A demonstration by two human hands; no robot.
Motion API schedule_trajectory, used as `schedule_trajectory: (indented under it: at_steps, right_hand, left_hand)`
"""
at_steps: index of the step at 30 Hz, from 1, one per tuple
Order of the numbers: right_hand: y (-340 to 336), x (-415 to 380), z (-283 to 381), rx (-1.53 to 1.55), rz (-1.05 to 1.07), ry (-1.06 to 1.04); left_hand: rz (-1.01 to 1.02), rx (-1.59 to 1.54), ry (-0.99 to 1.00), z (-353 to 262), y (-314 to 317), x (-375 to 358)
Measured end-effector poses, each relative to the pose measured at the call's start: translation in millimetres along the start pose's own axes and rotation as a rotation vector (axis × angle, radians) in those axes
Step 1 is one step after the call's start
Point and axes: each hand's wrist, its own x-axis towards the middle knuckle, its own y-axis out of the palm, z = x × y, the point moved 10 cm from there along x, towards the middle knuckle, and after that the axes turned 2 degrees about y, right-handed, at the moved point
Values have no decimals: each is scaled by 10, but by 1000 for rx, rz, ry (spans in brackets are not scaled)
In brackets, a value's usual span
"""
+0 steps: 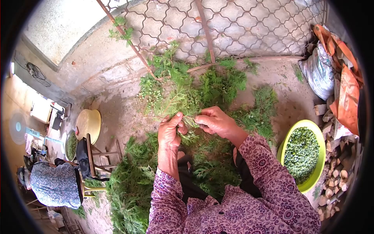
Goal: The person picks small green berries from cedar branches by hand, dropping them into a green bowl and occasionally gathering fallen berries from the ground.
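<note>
Holding a feathery green sprig (183, 102) up between both hands, you are gripping it at its lower end: your left hand (170, 130) is curling its fingers (177, 119) shut around the stem, while your right hand (215, 121) is pinching the foliage just beside it with thumb and fingertips pressed together. The sprig is fanning upward and away from your fingers, over the dusty concrete floor (117, 113).

No writing or labels are showing anywhere that can be read.

Scaly, soft-looking cut branches (132, 183) are lying heaped around your knees and spreading toward a metal lattice gate (233, 27) with a wavy mesh pattern. To your right, a round lime-green plastic basin (317, 134) is sitting filled with small green berry-like bits (300, 152), next to stacked chopped firewood (335, 183). Your sleeves (265, 171) are showing a purple paisley print. At the left, another person in a blue floral top (54, 185) is sitting near a wooden chair (95, 158).
</note>
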Motion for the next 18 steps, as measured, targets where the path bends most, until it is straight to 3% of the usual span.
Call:
schedule_trajectory:
  at_steps: [5,8,18]
  right_hand:
    - [29,-107,52,-50,82,26]
    - [-71,-98,39,298,118,23]
    - [67,46,-272,297,58,190]
  left_hand:
    - [-67,-81,-3,-66,-184,100]
    - [-34,-144,-5,-98,-175,58]
    - [10,-171,-20,-9,-44,77]
